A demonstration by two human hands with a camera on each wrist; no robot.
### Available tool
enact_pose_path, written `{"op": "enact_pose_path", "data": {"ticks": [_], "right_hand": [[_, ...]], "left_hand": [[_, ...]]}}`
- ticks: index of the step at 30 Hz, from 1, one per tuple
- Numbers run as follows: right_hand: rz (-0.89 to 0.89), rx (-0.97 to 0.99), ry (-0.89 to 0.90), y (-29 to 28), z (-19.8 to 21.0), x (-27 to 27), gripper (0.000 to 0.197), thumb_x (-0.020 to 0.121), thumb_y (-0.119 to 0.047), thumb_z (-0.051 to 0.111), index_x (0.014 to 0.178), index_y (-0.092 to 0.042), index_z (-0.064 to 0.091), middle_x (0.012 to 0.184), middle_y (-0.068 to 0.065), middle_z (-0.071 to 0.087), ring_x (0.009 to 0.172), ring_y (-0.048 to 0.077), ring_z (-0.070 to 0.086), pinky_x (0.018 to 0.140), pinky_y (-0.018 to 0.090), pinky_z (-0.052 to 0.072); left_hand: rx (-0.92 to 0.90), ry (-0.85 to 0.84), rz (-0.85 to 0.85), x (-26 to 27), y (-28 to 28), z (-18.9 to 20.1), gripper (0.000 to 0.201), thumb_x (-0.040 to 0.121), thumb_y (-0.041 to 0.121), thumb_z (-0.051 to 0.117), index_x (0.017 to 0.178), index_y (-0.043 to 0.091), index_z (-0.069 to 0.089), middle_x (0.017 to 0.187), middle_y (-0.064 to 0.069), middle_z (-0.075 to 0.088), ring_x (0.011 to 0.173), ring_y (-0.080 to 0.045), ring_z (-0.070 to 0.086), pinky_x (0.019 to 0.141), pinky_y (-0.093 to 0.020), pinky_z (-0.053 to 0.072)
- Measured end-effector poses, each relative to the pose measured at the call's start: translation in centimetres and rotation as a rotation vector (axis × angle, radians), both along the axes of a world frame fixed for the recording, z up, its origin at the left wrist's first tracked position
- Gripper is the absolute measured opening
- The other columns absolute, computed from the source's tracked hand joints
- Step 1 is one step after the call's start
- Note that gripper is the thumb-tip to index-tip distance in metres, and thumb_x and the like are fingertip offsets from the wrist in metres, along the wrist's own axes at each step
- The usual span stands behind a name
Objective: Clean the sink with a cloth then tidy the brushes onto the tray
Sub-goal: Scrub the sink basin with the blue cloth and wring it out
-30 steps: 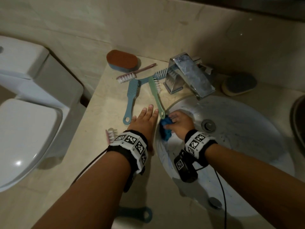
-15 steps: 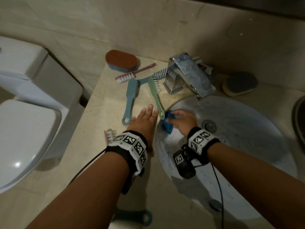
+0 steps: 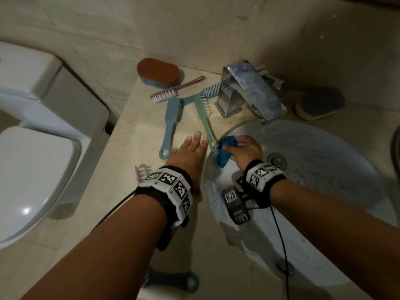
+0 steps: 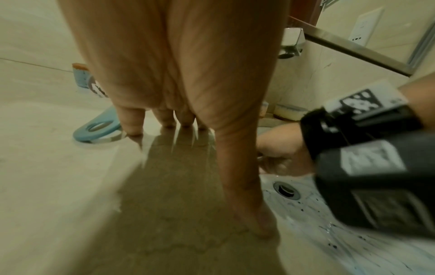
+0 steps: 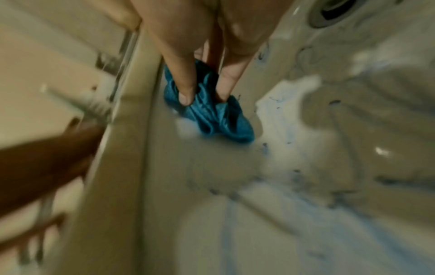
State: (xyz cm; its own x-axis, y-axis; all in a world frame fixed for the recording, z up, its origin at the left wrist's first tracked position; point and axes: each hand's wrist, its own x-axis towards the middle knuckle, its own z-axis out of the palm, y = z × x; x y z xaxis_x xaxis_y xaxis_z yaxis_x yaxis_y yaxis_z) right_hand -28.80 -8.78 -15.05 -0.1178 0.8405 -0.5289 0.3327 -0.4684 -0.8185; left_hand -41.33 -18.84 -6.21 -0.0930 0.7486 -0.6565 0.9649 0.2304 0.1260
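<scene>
Right hand (image 3: 245, 151) is down in the sink (image 3: 324, 169), fingers pinching a bunched blue cloth (image 3: 225, 153) and pressing it against the basin's upper-left wall, just under the rim. From the right wrist view the cloth (image 5: 212, 109) is crumpled between thumb and fingertips (image 5: 186, 94); the blur there makes it hard to say how many fingers are on it. Blue streaks and dark specks mark the white bowl around the drain (image 3: 277, 160).

Left hand (image 3: 190, 156) lies flat on the beige counter (image 3: 134, 148) beside the basin, fingers straight and spread, holding nothing.

Brushes are loose on the counter. The green brush (image 3: 205, 122) runs lengthwise from bristles near the faucet (image 3: 249, 92) down to its handle tip, which nearly meets the cloth. The blue brush (image 3: 171, 126) lies almost parallel, head up toward the wall, loop end pointing at the left hand. A pink brush (image 3: 173, 90) slants across above them, bristles to the lower left. Another pink brush (image 3: 141, 173) peeks out beside the left wristband. A brown-topped scrubber (image 3: 159, 71) sits by the wall.
</scene>
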Motion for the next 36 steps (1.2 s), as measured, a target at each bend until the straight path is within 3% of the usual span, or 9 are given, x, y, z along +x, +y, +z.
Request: {"op": "enact_pose_path", "data": {"ticks": [5,9,11,16,20,23,28,30,36], "right_hand": [[0.464,-0.002,-0.175,-5.1,-0.2,1.7,0.033,0.067,0.004,0.074,0.087,-0.019,0.061,0.087,0.002,0.059,0.086,0.016,0.055,0.075,0.022,0.043],[0.251,0.045,-0.108,-2.2,-0.6,0.4,0.032,0.066,0.005,0.074,0.076,-0.023,0.060,0.088,0.006,0.062,0.091,0.028,0.063,0.081,0.038,0.054],[0.166,0.039,-0.044,-1.9,-0.9,0.2,0.029,0.068,0.000,0.076,0.082,-0.021,0.062,0.093,0.006,0.065,0.093,0.028,0.063,0.088,0.045,0.054],[0.366,-0.152,0.040,-5.4,0.3,2.5,0.036,0.071,-0.014,0.079,0.105,-0.019,0.065,0.103,0.000,0.067,0.099,0.018,0.063,0.089,0.034,0.053],[0.312,0.001,-0.091,-2.9,-0.3,1.1,0.026,0.070,0.003,0.074,0.085,-0.017,0.065,0.090,0.005,0.064,0.092,0.026,0.062,0.089,0.041,0.054],[0.108,-0.025,0.007,-1.1,-0.8,0.2,0.033,0.069,0.008,0.073,0.075,-0.021,0.058,0.082,0.001,0.061,0.091,0.027,0.060,0.091,0.049,0.052],[0.585,0.005,-0.181,-5.4,0.6,2.3,0.038,0.069,-0.004,0.078,0.104,-0.013,0.065,0.080,-0.006,0.056,0.082,0.013,0.055,0.074,0.022,0.045],[0.597,0.024,-0.186,-5.0,0.8,2.2,0.038,0.069,-0.003,0.077,0.104,-0.011,0.066,0.077,-0.008,0.054,0.078,0.010,0.054,0.066,0.014,0.043],[0.335,0.076,-0.115,-1.2,-0.1,0.4,0.030,0.069,0.007,0.073,0.087,-0.016,0.064,0.091,0.007,0.062,0.088,0.022,0.058,0.078,0.030,0.050]], "left_hand": [[-0.013,-0.002,-0.004,0.0,-0.2,0.0,0.143,0.056,0.037,0.088,0.147,0.016,-0.019,0.155,-0.003,-0.027,0.146,-0.023,-0.014,0.119,-0.045,0.008],[-0.007,-0.008,-0.003,0.0,-0.1,0.0,0.141,0.056,0.037,0.088,0.148,0.016,-0.018,0.155,-0.003,-0.026,0.146,-0.023,-0.014,0.119,-0.045,0.008],[0.000,-0.013,0.007,0.0,0.0,-0.1,0.141,0.056,0.036,0.088,0.148,0.017,-0.018,0.155,-0.003,-0.026,0.146,-0.023,-0.014,0.120,-0.045,0.009],[-0.002,-0.026,0.004,-0.2,-0.1,-0.1,0.141,0.056,0.035,0.088,0.148,0.017,-0.018,0.155,-0.003,-0.027,0.146,-0.023,-0.015,0.119,-0.046,0.008],[-0.003,-0.023,0.005,-0.1,0.0,0.0,0.142,0.056,0.037,0.088,0.148,0.016,-0.018,0.155,-0.003,-0.027,0.146,-0.023,-0.015,0.118,-0.046,0.007],[0.000,-0.021,0.007,-0.1,0.0,-0.1,0.142,0.056,0.036,0.088,0.148,0.017,-0.017,0.155,-0.003,-0.026,0.146,-0.023,-0.014,0.118,-0.046,0.007],[-0.001,-0.026,0.006,-0.2,0.0,-0.3,0.142,0.055,0.038,0.088,0.148,0.017,-0.018,0.155,-0.003,-0.027,0.146,-0.024,-0.015,0.117,-0.047,0.006],[0.001,-0.025,0.010,-0.1,0.0,-0.3,0.142,0.055,0.038,0.088,0.148,0.017,-0.018,0.155,-0.003,-0.027,0.146,-0.023,-0.014,0.117,-0.047,0.006],[-0.003,-0.021,0.021,-0.1,0.2,-0.4,0.143,0.054,0.035,0.089,0.148,0.017,-0.017,0.155,-0.002,-0.026,0.146,-0.023,-0.014,0.117,-0.047,0.007]]}}
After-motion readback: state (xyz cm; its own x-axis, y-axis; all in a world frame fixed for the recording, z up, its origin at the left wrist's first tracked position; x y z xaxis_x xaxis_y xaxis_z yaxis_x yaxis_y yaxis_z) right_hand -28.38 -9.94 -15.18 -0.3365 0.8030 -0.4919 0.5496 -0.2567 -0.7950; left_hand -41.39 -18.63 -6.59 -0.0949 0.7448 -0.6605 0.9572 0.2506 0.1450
